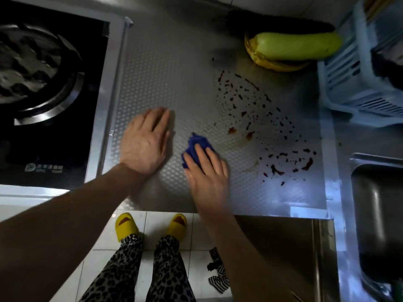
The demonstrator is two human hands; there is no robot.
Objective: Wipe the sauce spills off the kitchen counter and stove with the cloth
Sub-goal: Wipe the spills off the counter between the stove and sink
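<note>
**Blue cloth pressed on the counter, sauce beside it**

While the left hand (pixel 145 141) lies flat with fingers together on the counter (pixel 165 79), the right hand (pixel 207 173) presses its spread fingers on the bunched blue cloth (pixel 197 143). The dark sauce spills (pixel 261 118) spread beyond and to the right of the cloth. The stove (pixel 50 88) lies left of the left hand.
</note>
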